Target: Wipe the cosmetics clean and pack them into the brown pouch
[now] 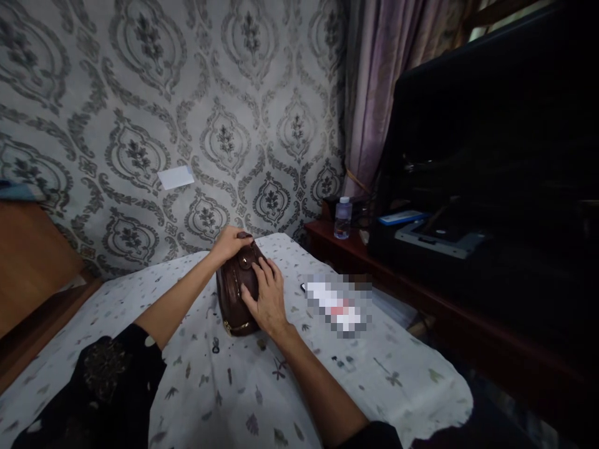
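Observation:
A dark brown leather bag [228, 293] with gold-coloured zips and a small round clasp lies on the patterned white cloth in front of me. My left hand [230, 243] grips its far end, with the fingertips over the top edge and partly hidden. Spread fingers of my right hand [270, 296] rest on the bag's right side, beside the clasp and the front zip. Right of the bag lies a flat item [303, 287] with a dark edge, mostly blurred out by pixelation.
The white cloth [196, 399] has a small leaf print. On the reddish-brown desk [322, 240] at the right stands a clear bottle [343, 218]. Nearby are a blue item [403, 217] and a large dark screen [477, 137]. A wooden board [35, 262] borders the left; patterned wallpaper [224, 137] rises behind.

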A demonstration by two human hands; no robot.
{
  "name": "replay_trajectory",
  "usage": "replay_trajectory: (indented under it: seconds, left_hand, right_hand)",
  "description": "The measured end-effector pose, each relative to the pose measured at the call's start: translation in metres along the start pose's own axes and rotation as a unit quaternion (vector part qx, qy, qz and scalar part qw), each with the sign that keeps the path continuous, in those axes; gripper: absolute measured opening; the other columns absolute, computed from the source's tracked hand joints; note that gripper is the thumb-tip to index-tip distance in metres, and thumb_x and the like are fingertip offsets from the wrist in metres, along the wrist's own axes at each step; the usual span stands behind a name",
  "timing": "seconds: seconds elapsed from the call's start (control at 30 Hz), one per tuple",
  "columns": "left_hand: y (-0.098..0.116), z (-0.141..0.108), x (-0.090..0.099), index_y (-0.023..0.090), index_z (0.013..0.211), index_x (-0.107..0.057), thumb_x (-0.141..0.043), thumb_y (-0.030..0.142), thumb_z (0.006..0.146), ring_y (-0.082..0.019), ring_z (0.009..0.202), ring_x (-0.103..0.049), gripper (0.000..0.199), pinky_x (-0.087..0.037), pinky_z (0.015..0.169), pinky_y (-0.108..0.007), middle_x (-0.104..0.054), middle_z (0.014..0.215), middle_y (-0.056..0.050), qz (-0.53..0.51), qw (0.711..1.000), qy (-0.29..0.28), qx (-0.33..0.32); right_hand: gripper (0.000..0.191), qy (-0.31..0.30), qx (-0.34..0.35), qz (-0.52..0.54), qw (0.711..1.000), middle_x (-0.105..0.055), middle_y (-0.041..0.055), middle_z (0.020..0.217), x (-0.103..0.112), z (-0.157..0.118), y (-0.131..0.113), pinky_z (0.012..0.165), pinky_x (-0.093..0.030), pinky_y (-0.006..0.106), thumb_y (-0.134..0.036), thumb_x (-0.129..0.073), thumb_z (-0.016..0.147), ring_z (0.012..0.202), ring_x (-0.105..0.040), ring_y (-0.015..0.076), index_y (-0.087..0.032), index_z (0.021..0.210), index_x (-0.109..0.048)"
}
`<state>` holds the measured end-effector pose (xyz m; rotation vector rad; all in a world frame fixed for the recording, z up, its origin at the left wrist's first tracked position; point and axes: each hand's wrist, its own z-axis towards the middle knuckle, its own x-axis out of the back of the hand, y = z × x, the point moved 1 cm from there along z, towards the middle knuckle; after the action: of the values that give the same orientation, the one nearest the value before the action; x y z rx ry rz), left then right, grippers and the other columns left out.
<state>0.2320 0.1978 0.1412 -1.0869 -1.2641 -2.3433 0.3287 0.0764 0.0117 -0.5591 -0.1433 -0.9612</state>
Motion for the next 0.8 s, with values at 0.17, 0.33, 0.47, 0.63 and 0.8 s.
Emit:
replay_trajectory:
  seconds: [0.17,0.33,0.47,0.63,0.8]
  left_hand:
    - [0.001,-0.006,0.003,0.016,0.067,-0.063,-0.061,0.048,0.074,-0.013,0.052,-0.044,0.033,-0.034,0.051,-0.025,-0.053,0.054,0.003,-0.017,0.999,-0.028,-0.002]
    - [-0.008,-0.008,0.031,0.018,0.064,-0.061,-0.072,0.049,0.066,-0.014,0.057,-0.046,0.033,-0.032,0.054,-0.025,-0.052,0.055,0.005,0.038,0.999,-0.031,-0.016]
    - [-0.017,-0.019,0.049,0.021,0.055,-0.052,-0.074,0.045,0.066,-0.014,0.055,-0.042,0.034,-0.025,0.053,-0.027,-0.045,0.050,0.006,0.102,0.995,0.001,0.002]
    - [-0.022,-0.030,0.049,0.020,0.054,-0.054,-0.065,0.038,0.073,-0.014,0.053,-0.041,0.028,-0.023,0.053,-0.027,-0.043,0.048,0.005,0.134,0.991,0.014,0.019]
    - [-0.024,-0.032,0.044,0.019,0.058,-0.057,-0.065,0.037,0.074,-0.014,0.055,-0.043,0.025,-0.024,0.054,-0.027,-0.045,0.050,0.006,0.133,0.991,0.022,0.023]
  right_hand:
    - [0.053,-0.011,-0.005,-0.021,1.000,-0.050,0.0145,0.148,0.001,0.000,-0.002,0.115,-0.035,0.054,-0.033,-0.053,0.093,0.141,-0.035,0.0319,-0.015,0.143,-0.049]
    - [0.054,-0.008,-0.003,-0.070,0.998,-0.046,0.0161,0.150,0.003,-0.002,-0.008,0.114,-0.026,0.061,-0.039,-0.057,0.091,0.143,-0.032,0.0350,-0.020,0.141,-0.051]
    - [0.053,-0.016,0.014,-0.071,0.997,-0.044,0.0178,0.150,0.002,-0.004,-0.011,0.115,-0.026,0.059,-0.040,-0.059,0.091,0.143,-0.031,0.0345,-0.020,0.140,-0.053]
    - [0.051,-0.019,0.018,-0.065,0.998,-0.043,0.0191,0.150,0.000,-0.004,-0.010,0.115,-0.029,0.056,-0.037,-0.058,0.093,0.143,-0.031,0.0346,-0.017,0.139,-0.053]
    - [0.050,-0.025,0.021,-0.066,0.997,-0.044,0.0196,0.149,0.000,-0.003,-0.009,0.113,-0.030,0.057,-0.037,-0.055,0.094,0.142,-0.031,0.0350,-0.017,0.141,-0.052]
